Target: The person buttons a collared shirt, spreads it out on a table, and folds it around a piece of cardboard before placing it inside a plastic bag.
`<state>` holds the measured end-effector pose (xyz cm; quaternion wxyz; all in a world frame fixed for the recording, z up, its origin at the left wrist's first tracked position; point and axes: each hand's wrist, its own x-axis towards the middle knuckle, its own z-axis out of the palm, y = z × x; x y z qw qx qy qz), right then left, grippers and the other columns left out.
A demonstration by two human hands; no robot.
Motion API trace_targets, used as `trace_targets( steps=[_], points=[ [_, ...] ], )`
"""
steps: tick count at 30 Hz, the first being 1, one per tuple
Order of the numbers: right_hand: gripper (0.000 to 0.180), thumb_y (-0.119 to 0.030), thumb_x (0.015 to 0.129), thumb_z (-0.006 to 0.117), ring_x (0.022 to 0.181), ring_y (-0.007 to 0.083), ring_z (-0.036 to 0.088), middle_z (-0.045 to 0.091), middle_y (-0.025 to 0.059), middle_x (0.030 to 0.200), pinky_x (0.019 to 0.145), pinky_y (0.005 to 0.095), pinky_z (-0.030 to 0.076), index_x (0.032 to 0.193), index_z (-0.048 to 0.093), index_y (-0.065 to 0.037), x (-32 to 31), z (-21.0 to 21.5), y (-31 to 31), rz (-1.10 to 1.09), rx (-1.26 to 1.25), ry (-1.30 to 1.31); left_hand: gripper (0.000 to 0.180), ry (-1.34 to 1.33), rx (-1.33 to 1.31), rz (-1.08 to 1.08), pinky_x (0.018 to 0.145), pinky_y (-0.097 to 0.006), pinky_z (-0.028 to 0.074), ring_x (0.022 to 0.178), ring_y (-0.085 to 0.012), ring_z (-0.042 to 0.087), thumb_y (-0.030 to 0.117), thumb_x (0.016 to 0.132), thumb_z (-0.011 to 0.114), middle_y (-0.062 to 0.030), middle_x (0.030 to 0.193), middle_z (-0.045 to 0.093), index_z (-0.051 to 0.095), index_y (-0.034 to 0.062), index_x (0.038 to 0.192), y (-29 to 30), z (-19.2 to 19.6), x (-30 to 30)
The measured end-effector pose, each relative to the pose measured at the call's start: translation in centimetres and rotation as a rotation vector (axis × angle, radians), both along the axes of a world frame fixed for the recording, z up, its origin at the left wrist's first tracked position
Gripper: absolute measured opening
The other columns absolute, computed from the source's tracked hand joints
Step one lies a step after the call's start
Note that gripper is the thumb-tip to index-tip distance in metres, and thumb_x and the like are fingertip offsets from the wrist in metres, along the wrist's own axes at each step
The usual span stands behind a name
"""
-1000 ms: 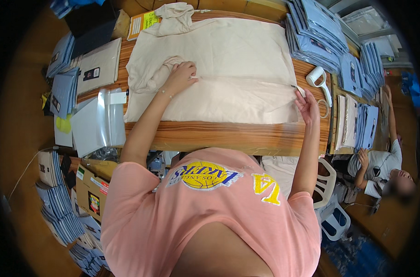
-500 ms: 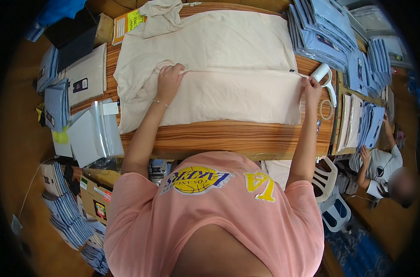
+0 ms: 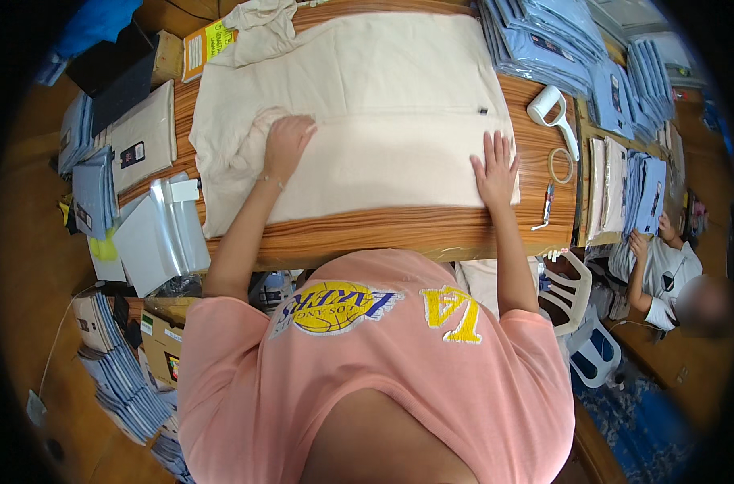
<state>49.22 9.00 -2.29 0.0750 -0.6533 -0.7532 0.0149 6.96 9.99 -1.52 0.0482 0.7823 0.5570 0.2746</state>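
Observation:
A cream cloth shirt (image 3: 383, 73) lies spread across the striped wooden table, its near side folded over in a long straight edge. A small dark label sits at the right end of that fold. My right hand (image 3: 496, 171) rests flat on the right end of the folded layer, fingers spread and holding nothing. At the left end, by bunched cloth, my left hand (image 3: 289, 147) is closed on the shirt with its fingers together; the fingertips are partly hidden. A crumpled part of the shirt (image 3: 264, 28) lies at the far left.
Right of the shirt lie a white lint roller (image 3: 546, 102), a tape ring (image 3: 551, 167) and a small cutter (image 3: 548, 203). Bagged blue garments (image 3: 536, 48) are piled at the far right. Packed cream garments (image 3: 145, 129) and clear bags (image 3: 169, 234) lie left. A co-worker (image 3: 665, 270) handles packages at right.
My right hand has let go of the shirt's right edge and now lies flat on the fold, a little nearer and farther left. The folded layer looks flatter; my left hand stays at the left end.

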Motion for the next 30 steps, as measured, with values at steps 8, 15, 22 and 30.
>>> trace_targets(
  steps=[8,15,22,30],
  points=[
    [0.07,-0.044,0.083,0.054,0.138,0.0275,0.014,0.021,0.0118,0.148,0.106,0.0575,0.008,0.141,0.028,-0.015,-0.2,1.7,-6.7,-0.06,-0.09,0.092,0.024,0.035,-0.053,-0.015,0.085,-0.037,0.04,0.093,-0.0243,0.055,0.022,0.081,0.061,-0.0077,0.096,0.062,0.061,0.0048,0.097,-6.5,0.1,0.9],
    [0.047,-0.02,0.079,0.063,0.102,0.0314,0.052,0.057,0.0154,0.107,0.086,0.0383,0.042,0.122,0.049,-0.007,-13.9,8.6,-3.2,0.473,-0.104,0.588,0.028,-0.12,0.008,0.16,0.087,-0.04,0.04,0.095,-0.0311,0.053,0.02,0.08,0.063,-0.0133,0.105,0.057,0.058,0.0017,0.1,-11.6,6.9,-3.2],
    [0.033,-0.026,0.079,0.06,0.067,0.0327,0.059,0.063,0.0181,0.075,0.064,0.0365,0.048,0.107,0.061,-0.008,-38.5,8.0,-3.0,0.893,-0.35,0.32,0.021,-0.494,0.044,0.73,0.081,-0.037,0.04,0.09,-0.0308,0.048,0.013,0.084,0.059,-0.0154,0.094,0.047,0.047,-0.0012,0.092,-17.0,1.4,-11.8],
    [0.047,-0.015,0.073,0.068,0.086,0.0273,0.063,0.063,0.0212,0.096,0.072,0.0337,0.049,0.114,0.053,0.001,-36.6,7.2,8.9,0.38,-0.143,1.101,0.038,-0.611,-0.14,0.503,0.085,-0.037,0.043,0.098,-0.03,0.052,0.018,0.083,0.062,-0.0174,0.108,0.052,0.047,-0.0006,0.113,-16.9,0.8,-12.4]
  ],
)
